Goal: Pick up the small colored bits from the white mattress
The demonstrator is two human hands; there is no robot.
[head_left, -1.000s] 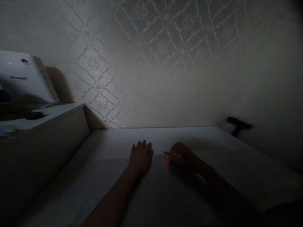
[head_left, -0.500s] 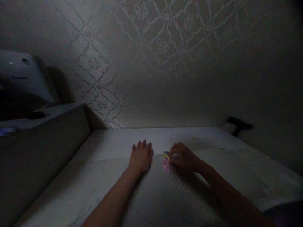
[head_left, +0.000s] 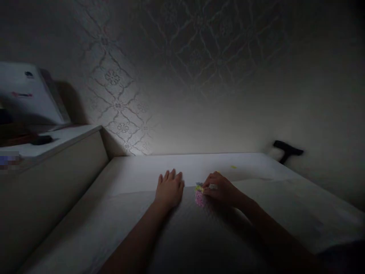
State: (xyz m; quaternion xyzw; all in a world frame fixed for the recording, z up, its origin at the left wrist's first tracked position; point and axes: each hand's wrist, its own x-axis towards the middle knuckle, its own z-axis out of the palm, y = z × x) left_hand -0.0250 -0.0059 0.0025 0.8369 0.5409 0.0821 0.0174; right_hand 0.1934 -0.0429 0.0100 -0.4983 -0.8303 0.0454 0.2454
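My left hand [head_left: 170,188] lies palm down on a pale, textured cover [head_left: 128,213], fingers spread and nothing held. Just right of it is a small bumpy piece [head_left: 199,198], mostly pink, with yellow-green and grey at its upper end. The fingers of my right hand [head_left: 218,188] are pinched together at its yellow part. Whether the piece is knitted, beaded or a cluster of small bits cannot be made out in the dim light. A pale band shows on a right finger, and the fingertips partly hide the piece's right side.
A white strip of table [head_left: 148,171] runs behind the cover up to a patterned wall [head_left: 182,95], with a small yellow bit [head_left: 234,167] on it. At left stands a cabinet [head_left: 71,152] bearing a white box [head_left: 28,95]. A black T-shaped handle [head_left: 288,149] is at right.
The lighting has shifted, darker on the upper wall and brighter lower down. Both hands and the pink piece stay almost where they were.
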